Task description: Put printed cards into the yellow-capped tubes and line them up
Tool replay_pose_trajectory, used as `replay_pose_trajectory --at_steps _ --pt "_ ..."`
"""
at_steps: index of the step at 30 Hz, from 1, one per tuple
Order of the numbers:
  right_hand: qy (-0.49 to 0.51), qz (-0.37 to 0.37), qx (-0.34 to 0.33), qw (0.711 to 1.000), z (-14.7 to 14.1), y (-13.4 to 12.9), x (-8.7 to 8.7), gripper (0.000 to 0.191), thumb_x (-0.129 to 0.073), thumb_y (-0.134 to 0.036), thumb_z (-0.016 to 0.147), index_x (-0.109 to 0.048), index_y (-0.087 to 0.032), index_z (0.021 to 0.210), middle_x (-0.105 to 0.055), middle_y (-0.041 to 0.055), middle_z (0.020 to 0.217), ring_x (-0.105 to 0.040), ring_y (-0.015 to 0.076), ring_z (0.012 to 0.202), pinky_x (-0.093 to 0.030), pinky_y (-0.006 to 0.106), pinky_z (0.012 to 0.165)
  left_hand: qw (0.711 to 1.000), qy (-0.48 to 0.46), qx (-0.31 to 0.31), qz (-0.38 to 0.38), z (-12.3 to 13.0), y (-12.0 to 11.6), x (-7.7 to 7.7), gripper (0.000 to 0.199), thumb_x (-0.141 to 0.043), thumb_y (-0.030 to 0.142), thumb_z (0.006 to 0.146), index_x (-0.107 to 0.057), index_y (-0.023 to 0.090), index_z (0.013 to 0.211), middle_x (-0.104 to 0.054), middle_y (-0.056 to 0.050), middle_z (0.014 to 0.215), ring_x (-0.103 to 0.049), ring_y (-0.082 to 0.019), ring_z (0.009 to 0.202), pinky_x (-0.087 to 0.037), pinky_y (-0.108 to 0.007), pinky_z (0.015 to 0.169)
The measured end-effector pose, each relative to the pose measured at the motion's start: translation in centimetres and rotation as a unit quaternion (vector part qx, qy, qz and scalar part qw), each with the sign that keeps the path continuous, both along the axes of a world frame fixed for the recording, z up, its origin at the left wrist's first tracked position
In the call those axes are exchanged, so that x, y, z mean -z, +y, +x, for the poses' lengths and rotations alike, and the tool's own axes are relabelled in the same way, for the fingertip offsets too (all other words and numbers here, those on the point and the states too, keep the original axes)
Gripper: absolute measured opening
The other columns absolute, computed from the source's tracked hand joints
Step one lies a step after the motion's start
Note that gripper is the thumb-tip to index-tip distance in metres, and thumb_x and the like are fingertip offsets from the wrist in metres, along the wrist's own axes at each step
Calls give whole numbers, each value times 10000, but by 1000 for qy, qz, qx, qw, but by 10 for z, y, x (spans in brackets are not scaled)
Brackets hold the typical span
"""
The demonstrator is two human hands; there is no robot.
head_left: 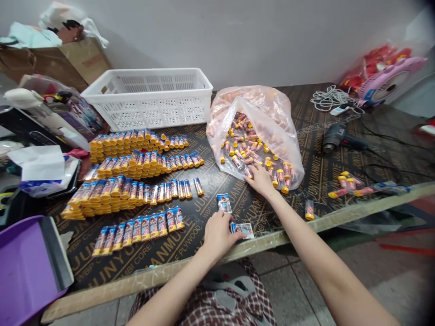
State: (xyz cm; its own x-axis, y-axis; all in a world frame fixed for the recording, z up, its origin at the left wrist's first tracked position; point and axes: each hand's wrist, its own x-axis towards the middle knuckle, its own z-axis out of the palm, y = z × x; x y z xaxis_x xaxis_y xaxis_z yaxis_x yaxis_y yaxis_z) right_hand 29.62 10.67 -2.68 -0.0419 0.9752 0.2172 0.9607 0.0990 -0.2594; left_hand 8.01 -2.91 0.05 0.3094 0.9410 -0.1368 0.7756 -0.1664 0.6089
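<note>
My left hand point(218, 233) is by the table's front edge, its fingers curled and its thumb on a flat printed wrapper sleeve point(245, 230). Just beyond its fingertips lies a stack of similar blue-and-clear sleeves point(224, 203). My right hand point(261, 180) reaches to the mouth of a translucent plastic bag point(217, 129), its fingertips closed around a small pinkish tube point(248, 172). Many loose tubes with yellow caps point(248, 147) fill the bag. To the left stand stacked rows of tubes in blue-and-yellow wrappers point(112, 192), with a shorter row point(146, 227) in front.
A white plastic basket point(159, 108) stands at the back. On the right are a heat gun point(335, 137), several loose tubes point(348, 182), a single tube point(309, 210), a coiled white cable point(331, 98) and a pink fan point(387, 83). A purple dustpan point(27, 267) sits front left.
</note>
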Motion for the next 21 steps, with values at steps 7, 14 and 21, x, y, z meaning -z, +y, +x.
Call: replay_pose_trajectory --at_steps 7,14,21 --pt "-47 -15 -53 997 -5 -60 4 406 -511 -295 834 -561 -174 1218 -510 159 1321 -505 326 1081 -361 456 862 996 51 -68 -10 -20 0 6 209 -638 390 791 -623 196 868 -613 -39 880 -572 -191 827 -382 -281 703" --pt "-58 6 -65 996 -11 -88 -1 353 -625 -444 773 -655 -211 1037 -477 150 1360 -413 349 1206 -322 493 904 996 69 -52 2 -12 -1 8 131 -676 299 770 -615 187 741 -633 -25 818 -564 -189 804 -344 -288 681" --pt "36 79 -50 995 -25 -99 -7 114 -636 -292 778 -651 -180 770 -548 148 1287 -385 357 1272 -233 561 999 990 117 -13 82 -15 -5 6 260 -505 256 889 -647 165 692 -652 -73 779 -565 -214 814 -345 -337 715"
